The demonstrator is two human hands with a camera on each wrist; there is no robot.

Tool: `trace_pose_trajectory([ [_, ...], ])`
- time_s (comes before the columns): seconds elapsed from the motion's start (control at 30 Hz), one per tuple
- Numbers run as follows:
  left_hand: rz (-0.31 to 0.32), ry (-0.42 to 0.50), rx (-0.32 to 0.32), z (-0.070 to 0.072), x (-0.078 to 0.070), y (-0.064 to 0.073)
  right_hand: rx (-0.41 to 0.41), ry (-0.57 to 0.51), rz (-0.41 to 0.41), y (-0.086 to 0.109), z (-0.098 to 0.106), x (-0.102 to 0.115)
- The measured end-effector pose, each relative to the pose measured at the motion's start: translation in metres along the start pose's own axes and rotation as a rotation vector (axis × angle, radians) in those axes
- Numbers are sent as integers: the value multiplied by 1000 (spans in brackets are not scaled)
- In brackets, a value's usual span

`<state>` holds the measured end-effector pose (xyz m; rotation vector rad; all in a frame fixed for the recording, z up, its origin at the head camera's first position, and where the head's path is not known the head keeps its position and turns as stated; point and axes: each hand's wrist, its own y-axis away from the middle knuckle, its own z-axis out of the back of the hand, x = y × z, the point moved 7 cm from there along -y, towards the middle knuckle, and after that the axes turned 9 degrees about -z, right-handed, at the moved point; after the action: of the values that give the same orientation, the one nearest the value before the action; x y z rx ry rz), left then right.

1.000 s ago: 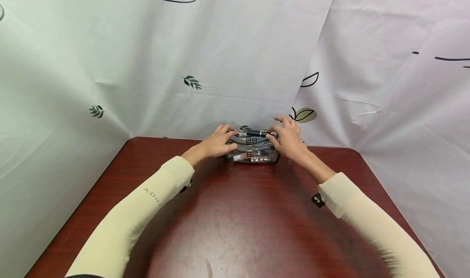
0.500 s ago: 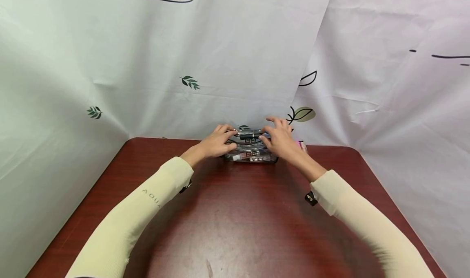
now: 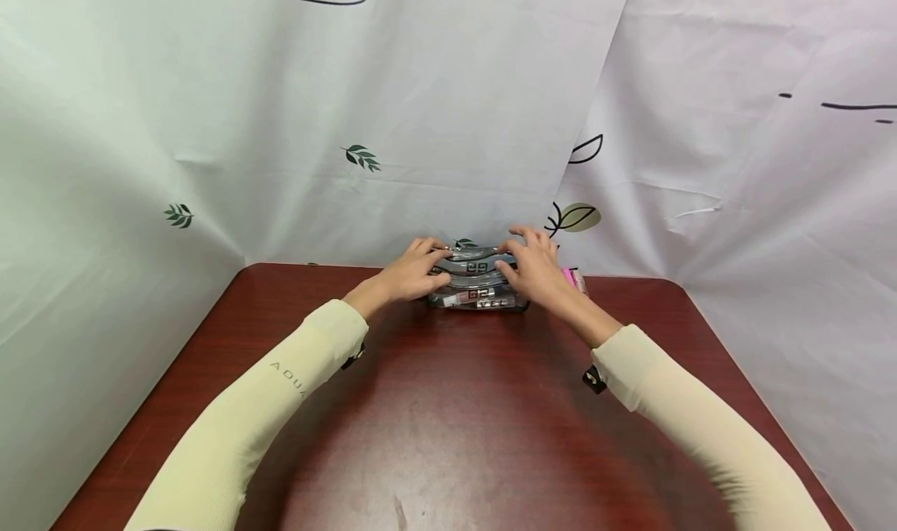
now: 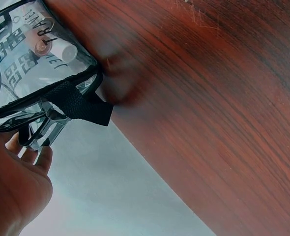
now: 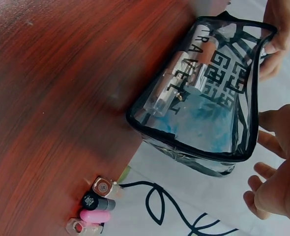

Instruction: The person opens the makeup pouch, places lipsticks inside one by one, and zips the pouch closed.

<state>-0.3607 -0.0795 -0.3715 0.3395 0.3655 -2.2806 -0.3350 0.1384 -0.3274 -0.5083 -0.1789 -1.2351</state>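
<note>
A clear zip cosmetic bag (image 3: 483, 301) with black trim and printed lettering stands at the table's back edge. Lip gloss tubes (image 5: 162, 91) show through its wall in the right wrist view. My left hand (image 3: 409, 272) grips the bag's left end, thumb at the front and fingers behind, partly hidden by the bag in the left wrist view (image 4: 17, 191). At the right end, my right hand (image 3: 536, 270) has its thumb and index finger right at the rim. Its other fingers stick out loosely, and no separate item shows in that hand.
To the right of the bag, several small cosmetics lie at the table's back edge, among them a pink tube (image 5: 95, 216), a black-capped bottle (image 5: 91, 200) and a brown-topped one (image 5: 103, 187). White printed cloth (image 3: 448, 126) hangs behind and beside the red-brown table (image 3: 448, 406).
My right hand has moved left over the bag and let go of a dark tube that spanned the opening; it no longer shows on top. The left hand keeps its hold.
</note>
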Motion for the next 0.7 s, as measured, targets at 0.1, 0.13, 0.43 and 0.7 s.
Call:
trace_pose_trajectory([
  [0.1,3,-5,-2,1,0,0,-2,-8,4,0,1,0],
  [0.13,0,-7,-5,1,0,0,-4,-8,6,0,1,0],
  [0.43,-49,29,-22,-7,18,-8,-31,-32,8,-2,9,-7],
  [0.7,-32,31,-15,-3,11,-5,-41,-39,-44,1,22,-25],
])
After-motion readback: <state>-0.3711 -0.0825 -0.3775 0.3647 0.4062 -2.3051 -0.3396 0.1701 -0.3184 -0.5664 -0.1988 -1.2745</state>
